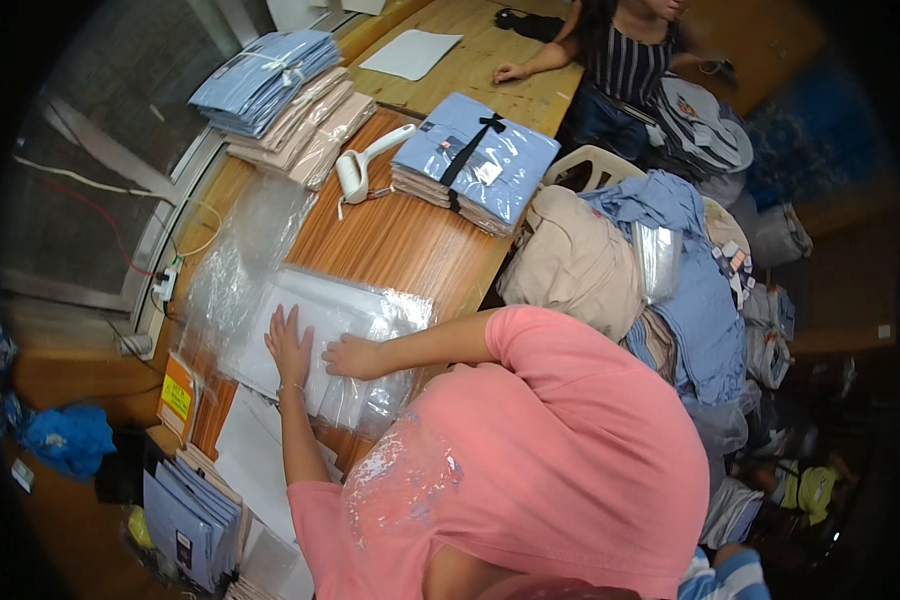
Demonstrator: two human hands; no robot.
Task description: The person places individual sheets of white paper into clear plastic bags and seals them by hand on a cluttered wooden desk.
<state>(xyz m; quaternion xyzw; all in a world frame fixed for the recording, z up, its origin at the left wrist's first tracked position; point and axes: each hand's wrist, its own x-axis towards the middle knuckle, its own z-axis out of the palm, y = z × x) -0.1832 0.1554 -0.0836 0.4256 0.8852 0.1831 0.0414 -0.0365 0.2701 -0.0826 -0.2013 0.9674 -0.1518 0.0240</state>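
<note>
My left hand (288,350) lies flat with its fingers spread on a white sheet (253,345) on the wooden table. Just to its right, my right hand (354,356) rests palm down, fingers slightly bent and apart, on the same white layer. Transparent plastic bags (390,385) lie flat under and beside it, catching the light. Neither hand appears to grip anything. More loose plastic film (238,245) spreads beyond my left hand.
Farther back are a white lint roller (353,178), a ribbon-tied blue stack of packed fabric (475,160) and another tied stack (270,85). Beige cloth (575,255) and blue cloth (695,330) pile up at right. A person's hand (511,73) rests on the far table.
</note>
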